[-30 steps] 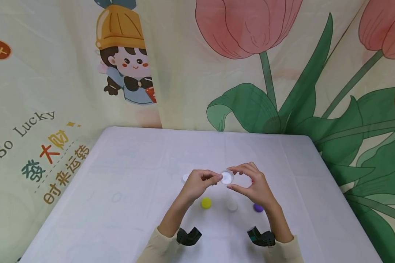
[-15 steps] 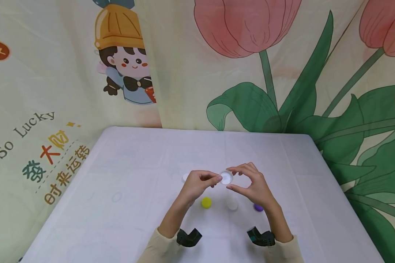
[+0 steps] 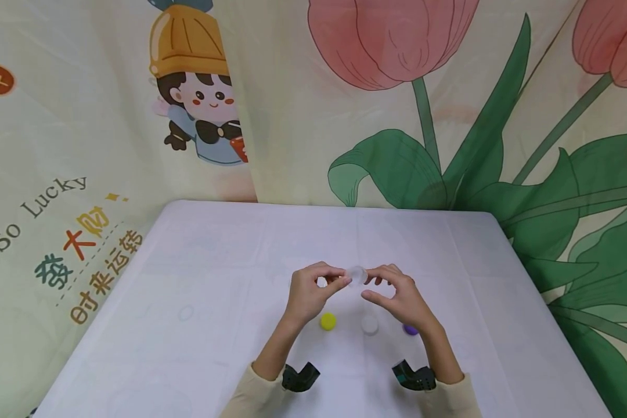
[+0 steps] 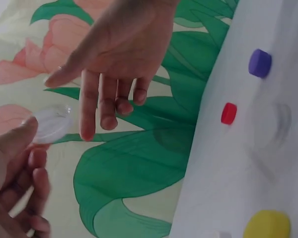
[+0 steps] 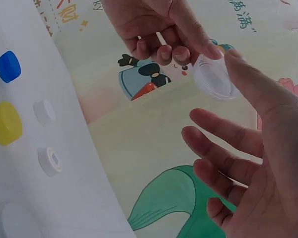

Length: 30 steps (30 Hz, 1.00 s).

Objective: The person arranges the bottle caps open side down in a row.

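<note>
Between the thumb and fingers of my left hand (image 3: 309,293) a round, clear plastic lid (image 3: 357,275) is pinched by its edge, raised above the table. My right hand (image 3: 397,293) is beside it with thumb and fingers spread and relaxed, holding nothing. In the left wrist view, the lid (image 4: 53,124) lies near the right index fingertip. From the right wrist, the right thumb overlaps the lid's (image 5: 216,79) edge. Below the hands are a yellow cap (image 3: 328,321), a whitish cap (image 3: 369,325) and a purple cap (image 3: 410,329), partly behind the right wrist.
A white cloth covers the table (image 3: 214,244). Other caps lie on it: a red one (image 4: 229,113), a blue one (image 5: 8,66) and two small white ones, including a white cap (image 5: 50,161). A large pale lid (image 5: 12,220) lies nearer. A printed curtain (image 3: 282,104) hangs behind.
The lid in my left hand has turned and risen slightly, its face now looking hazier. The left fingers have shifted; the right index finger has straightened toward the lid's right edge.
</note>
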Available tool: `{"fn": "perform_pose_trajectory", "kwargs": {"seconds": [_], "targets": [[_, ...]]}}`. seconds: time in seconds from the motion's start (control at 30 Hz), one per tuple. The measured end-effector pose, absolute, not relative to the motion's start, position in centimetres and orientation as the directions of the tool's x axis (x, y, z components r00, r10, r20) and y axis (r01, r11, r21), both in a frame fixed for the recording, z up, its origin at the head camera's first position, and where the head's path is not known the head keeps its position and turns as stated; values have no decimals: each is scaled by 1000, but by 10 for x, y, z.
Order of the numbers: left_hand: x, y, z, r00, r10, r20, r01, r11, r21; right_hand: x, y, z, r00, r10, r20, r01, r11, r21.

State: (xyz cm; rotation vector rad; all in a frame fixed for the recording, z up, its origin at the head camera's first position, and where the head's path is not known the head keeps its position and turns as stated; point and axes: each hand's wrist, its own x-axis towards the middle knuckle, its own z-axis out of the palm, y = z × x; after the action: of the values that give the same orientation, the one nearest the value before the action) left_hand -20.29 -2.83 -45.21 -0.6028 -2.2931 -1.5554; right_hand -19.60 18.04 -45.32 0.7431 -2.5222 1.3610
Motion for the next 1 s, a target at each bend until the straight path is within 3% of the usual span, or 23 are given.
{"fn": "perform_pose_trajectory", "kwargs": {"seconds": [0.23,0.37,0.47,0.57,0.7,1.0], "targets": [[-203,-34,-448,-572,303,762,797,425,429,-186,176,-430,-860,-409,304,-452,335,-827],[-202,-37,-444,-419,371,829,850,481,214,-188,178,-431,-841,-444,310,-442,230,-867],[-201,-38,-441,-354,407,842,860,495,122,-188,178,-431,-838,-450,308,-431,200,-880],[-201,-39,-441,-329,426,843,862,499,84,-188,177,-431,-840,-449,305,-430,208,-879],[-202,-38,-441,-340,432,835,861,501,91,-188,176,-431,-839,-448,310,-433,203,-878],[-199,-38,-445,-503,374,779,834,446,324,-187,176,-431,-854,-375,360,-456,208,-865]]}}
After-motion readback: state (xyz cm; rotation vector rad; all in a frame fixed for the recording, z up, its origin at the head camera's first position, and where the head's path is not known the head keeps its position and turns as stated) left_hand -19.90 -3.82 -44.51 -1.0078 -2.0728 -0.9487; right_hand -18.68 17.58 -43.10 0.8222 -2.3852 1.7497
